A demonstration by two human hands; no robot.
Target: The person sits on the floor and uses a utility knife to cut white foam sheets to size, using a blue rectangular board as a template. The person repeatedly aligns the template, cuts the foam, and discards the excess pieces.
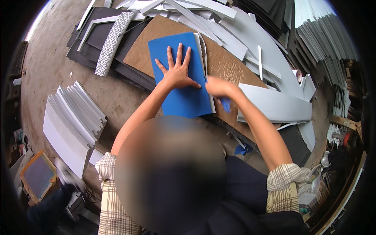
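Note:
My left hand (178,74) lies flat on a blue rectangular board (182,102), its fingers spread wide. Beneath that board is a white sheet (212,106), showing as a narrow margin along the right edge. A thin white strip (203,51) curls away from this margin near its upper part. At the board's right edge, my right hand (220,87) is closed round a blue-handled tool (226,104). Motion smears the tool, and its working end is hidden. Both boards rest on a brown wooden board (235,72).
White offcuts (223,35) are heaped behind and to the right, with a curved white piece (274,105) near my right forearm. A textured white block (114,43) lies on dark sheets (88,56) at the left. A stack of white sheets (72,125) stands on the floor.

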